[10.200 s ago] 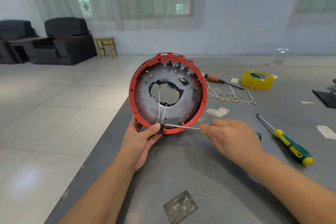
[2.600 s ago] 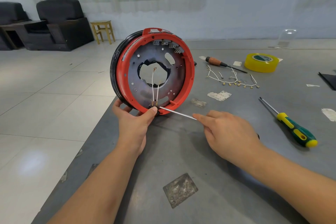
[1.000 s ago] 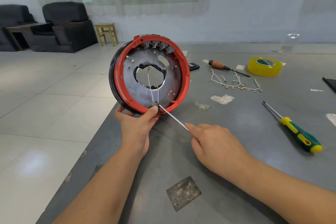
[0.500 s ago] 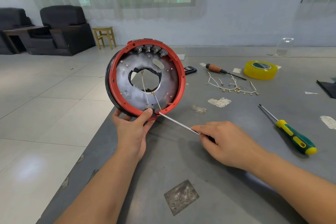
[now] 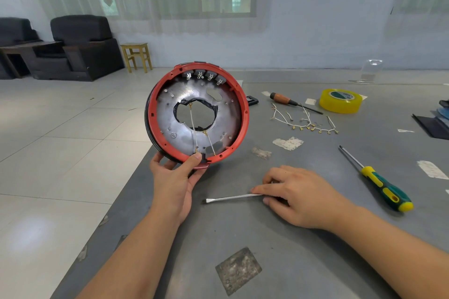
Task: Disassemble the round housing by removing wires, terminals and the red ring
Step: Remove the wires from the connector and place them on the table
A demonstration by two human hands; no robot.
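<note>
The round housing [image 5: 170, 114] stands upright on its edge at the table's left side, with its grey metal plate facing me. The red ring [image 5: 245, 114] runs around its rim. Two thin white wires [image 5: 193, 124] with gold ends run from the centre hole down to the bottom rim. Several grey terminals [image 5: 204, 75] sit along the top inside. My left hand [image 5: 175, 177] grips the bottom rim, thumb on the red ring. My right hand [image 5: 303, 196] rests on the table over the handle of a flat screwdriver [image 5: 228, 198], whose shaft lies flat, pointing left.
Removed wires with gold terminals [image 5: 303, 124] lie behind my right hand, near a wooden-handled screwdriver [image 5: 284, 99] and a yellow tape roll [image 5: 340, 101]. A green-yellow screwdriver [image 5: 381, 184] lies at right. The table edge [image 5: 136, 177] drops to the tiled floor just left of the housing.
My right hand pulled the flat screwdriver away from the housing's bottom rim and brought it down flat on the table. My left hand still holds the housing upright.
</note>
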